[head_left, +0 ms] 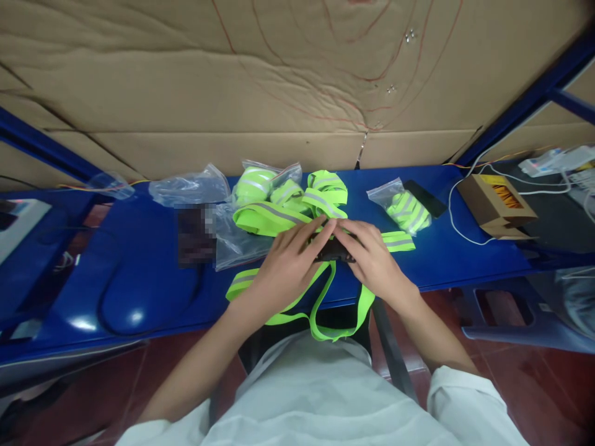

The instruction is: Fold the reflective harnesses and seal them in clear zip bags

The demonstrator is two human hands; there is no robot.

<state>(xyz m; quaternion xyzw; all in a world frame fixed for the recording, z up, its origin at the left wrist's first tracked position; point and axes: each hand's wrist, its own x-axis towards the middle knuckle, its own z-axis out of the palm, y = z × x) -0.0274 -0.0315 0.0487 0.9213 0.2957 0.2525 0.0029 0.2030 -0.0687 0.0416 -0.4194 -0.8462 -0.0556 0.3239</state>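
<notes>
My left hand (292, 251) and my right hand (372, 254) meet over the front of the blue table, fingertips nearly touching. Between them they grip a black plastic buckle (335, 249), partly covered by the fingers. A neon yellow-green strap (323, 328) with a grey reflective stripe runs from about the buckle and hangs in loops over the table edge. More of this webbing (274, 218) lies folded just beyond my left hand, and a coiled bundle (325, 189) sits behind it. One strap end (400, 241) sticks out to the right of my right hand.
Clear plastic bags (190, 186) lie at the back left, beside bagged straps (253, 184). A bagged strap (409, 210) rests on a dark flat object (425, 197) at right. Further right stand an open cardboard box (493, 210) and a white cable (453, 220). A cardboard wall (279, 93) rises behind.
</notes>
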